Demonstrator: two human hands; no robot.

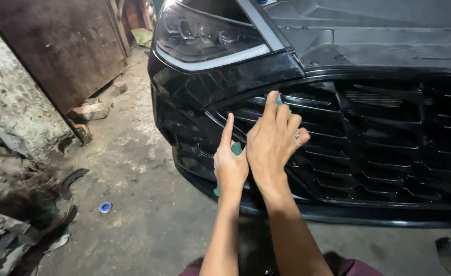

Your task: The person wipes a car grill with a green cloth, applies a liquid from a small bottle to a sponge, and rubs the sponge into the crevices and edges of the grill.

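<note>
A: While crouched at the near left corner of a black car's front, seems to be partway through working one spot on the grille [378,138], just below the headlight [205,36]. Agree?

B: Agree, as a judgement only. Looks like wiping or pressing along an upper slat, with plenty of grille not yet touched.

A: And the right hand [274,140]?

B: Lies flat against the upper slats, fingers straight and close together, tips touching the grille. Wears a ring [298,138]. Covers a small pale blue scrap [279,98] at the fingertips; cannot tell whether pinched or merely pressed down.

A: Left hand [230,166]?

B: Sits just left of the right one, touching it along the edge of the palm. Curls around a green cloth [235,149], index finger raised straight up, the rest folded. Peeks out above and below the palm, that cloth, right against the lower grille.

A: Next move?

B: Calls for light, even pressure along the thin slats and a firm hold on the cloth; easy to snag in the gaps.

A: Anything else around?

B: Dusty concrete floor [148,220], with a small blue ring [105,206] lying near left. Farther left, a rusty metal door [67,46] and loose stones [90,110] at its foot.
</note>
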